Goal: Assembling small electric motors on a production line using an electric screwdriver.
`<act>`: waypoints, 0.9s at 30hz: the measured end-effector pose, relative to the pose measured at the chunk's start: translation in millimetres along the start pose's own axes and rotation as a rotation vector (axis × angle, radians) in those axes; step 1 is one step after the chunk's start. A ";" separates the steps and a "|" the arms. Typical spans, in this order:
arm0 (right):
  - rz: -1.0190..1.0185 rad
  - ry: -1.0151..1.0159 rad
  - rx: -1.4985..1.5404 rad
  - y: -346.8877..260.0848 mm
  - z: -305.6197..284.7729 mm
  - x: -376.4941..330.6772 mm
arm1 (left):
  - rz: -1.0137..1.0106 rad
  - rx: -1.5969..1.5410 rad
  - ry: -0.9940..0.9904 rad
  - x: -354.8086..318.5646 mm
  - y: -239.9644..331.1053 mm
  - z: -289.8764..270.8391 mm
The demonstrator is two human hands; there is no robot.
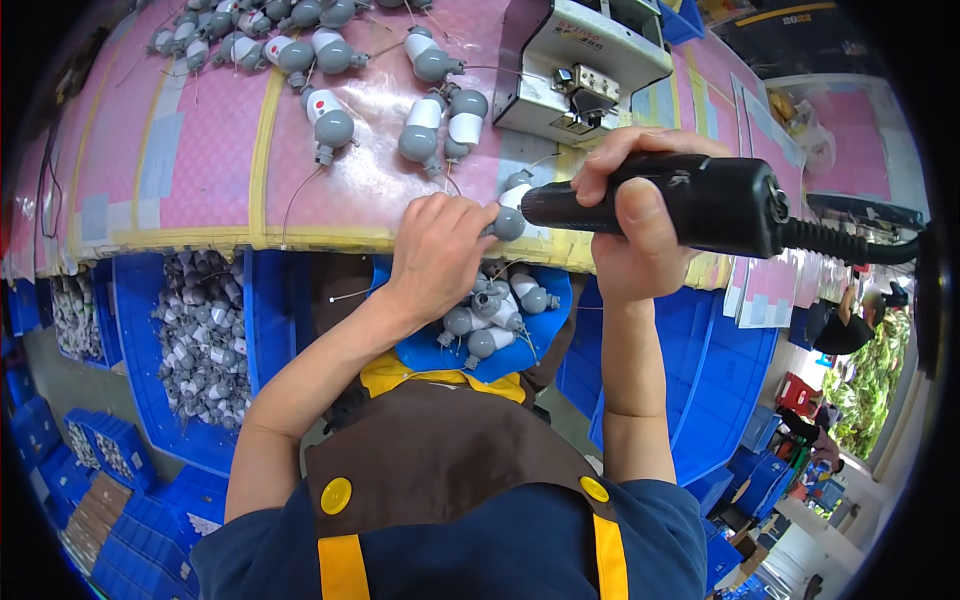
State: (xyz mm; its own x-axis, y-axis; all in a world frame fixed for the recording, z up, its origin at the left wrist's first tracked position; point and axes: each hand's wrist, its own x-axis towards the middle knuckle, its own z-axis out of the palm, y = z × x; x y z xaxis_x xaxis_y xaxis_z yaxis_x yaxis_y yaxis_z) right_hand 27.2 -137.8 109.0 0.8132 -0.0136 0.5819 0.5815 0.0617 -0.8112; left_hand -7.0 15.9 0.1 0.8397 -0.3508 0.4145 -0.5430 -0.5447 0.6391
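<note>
At the table's near edge my left hand (438,245) pinches one end of a grey-and-white bulb-shaped part (509,223) between thumb and fingers. My right hand (640,235) is wrapped round a black corded power tool (710,205), shaped like an electric screwdriver. It lies nearly level, its narrow nose pointing left at the part. Whether the nose touches the part I cannot tell. Below my hands, several similar parts (490,310) with thin wires lie in a blue tray (555,290) over my lap.
More bulb-shaped parts (333,125) with wire leads lie on the pink table mat (380,200). A metal box (590,60) with a terminal stands behind the tool. Blue bins flank me: a filled left bin (180,440) and a right bin (690,390). The tool's cord (825,240) runs right.
</note>
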 end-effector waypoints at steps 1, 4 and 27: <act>0.008 -0.003 0.004 3.6 -1.6 -1.4 | -0.003 -0.001 0.005 -0.5 -0.3 0.3; 0.054 -0.028 0.114 7.0 -1.1 -3.3 | -0.001 -0.019 0.023 -2.0 -2.7 1.9; 0.049 0.058 0.231 5.9 -8.3 -15.8 | -0.021 -0.008 0.004 5.0 -4.0 -0.2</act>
State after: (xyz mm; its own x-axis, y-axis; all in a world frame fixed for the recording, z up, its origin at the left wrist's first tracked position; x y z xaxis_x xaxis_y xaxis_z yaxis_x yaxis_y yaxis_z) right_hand 18.0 -145.6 94.6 0.8442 -0.0621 0.5324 0.5257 0.2901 -0.7997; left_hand -0.6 16.4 -0.3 0.8509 -0.3367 0.4033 -0.5254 -0.5455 0.6530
